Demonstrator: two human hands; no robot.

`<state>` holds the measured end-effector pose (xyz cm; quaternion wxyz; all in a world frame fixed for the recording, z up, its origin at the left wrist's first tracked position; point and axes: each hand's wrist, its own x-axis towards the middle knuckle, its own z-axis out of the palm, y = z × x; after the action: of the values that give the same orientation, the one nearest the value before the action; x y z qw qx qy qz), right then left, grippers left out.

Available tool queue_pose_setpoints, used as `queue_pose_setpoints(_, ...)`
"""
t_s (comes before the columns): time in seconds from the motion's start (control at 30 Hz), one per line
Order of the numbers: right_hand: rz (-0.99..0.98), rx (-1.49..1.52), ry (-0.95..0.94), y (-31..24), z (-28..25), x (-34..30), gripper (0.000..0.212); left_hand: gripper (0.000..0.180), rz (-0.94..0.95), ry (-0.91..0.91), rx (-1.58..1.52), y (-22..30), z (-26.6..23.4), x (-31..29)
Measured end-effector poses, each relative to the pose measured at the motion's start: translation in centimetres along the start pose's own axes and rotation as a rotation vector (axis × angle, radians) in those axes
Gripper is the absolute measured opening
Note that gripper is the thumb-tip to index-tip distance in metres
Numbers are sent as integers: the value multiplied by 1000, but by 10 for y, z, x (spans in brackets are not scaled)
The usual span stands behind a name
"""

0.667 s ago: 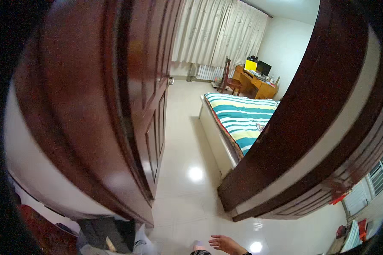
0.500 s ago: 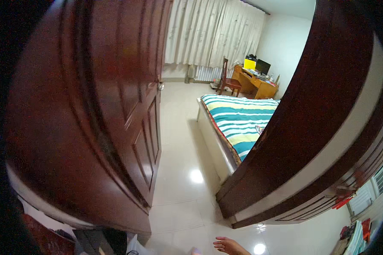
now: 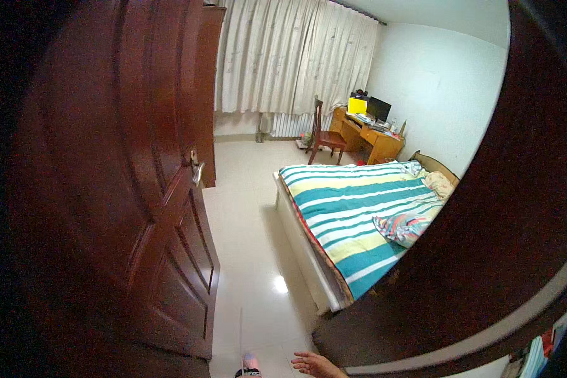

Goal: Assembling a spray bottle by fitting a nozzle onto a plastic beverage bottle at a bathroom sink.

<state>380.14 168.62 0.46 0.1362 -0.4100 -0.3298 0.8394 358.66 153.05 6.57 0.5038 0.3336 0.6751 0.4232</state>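
Low in the picture, my right hand (image 3: 316, 363) reaches in from the bottom edge with its fingers stretched out and apart. Nothing is in it, and it touches nothing that I can see. Nearest to it are the pale tiled floor (image 3: 239, 252) and the dark wooden door frame (image 3: 435, 302) on the right. My left hand is out of view. On the left stands an open dark red-brown panelled door (image 3: 126, 208) with a metal lever handle (image 3: 198, 173).
Beyond the doorway is a bed (image 3: 353, 201) with a striped green, white and yellow cover. Farther back are a wooden chair (image 3: 327, 135), a desk (image 3: 384, 142) with a monitor (image 3: 378, 109), and pale curtains (image 3: 283, 57) above a radiator (image 3: 290, 126). A foot (image 3: 251, 361) shows below.
The view has moved forward into the doorway. More of the bed, its pillows and the door handle side now show. My right hand stays open, slightly farther left in the picture.
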Motion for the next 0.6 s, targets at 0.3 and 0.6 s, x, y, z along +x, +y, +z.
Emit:
queue_pose_setpoints(0.3, -30, 130, 218, -210, -54, 236, 44, 28, 138, 14, 78, 119, -105, 314)
queue_pose_setpoints(0.6, -185, 492, 379, -398, -196, 438, 34, 30, 46, -15, 159, 208, -123, 635)
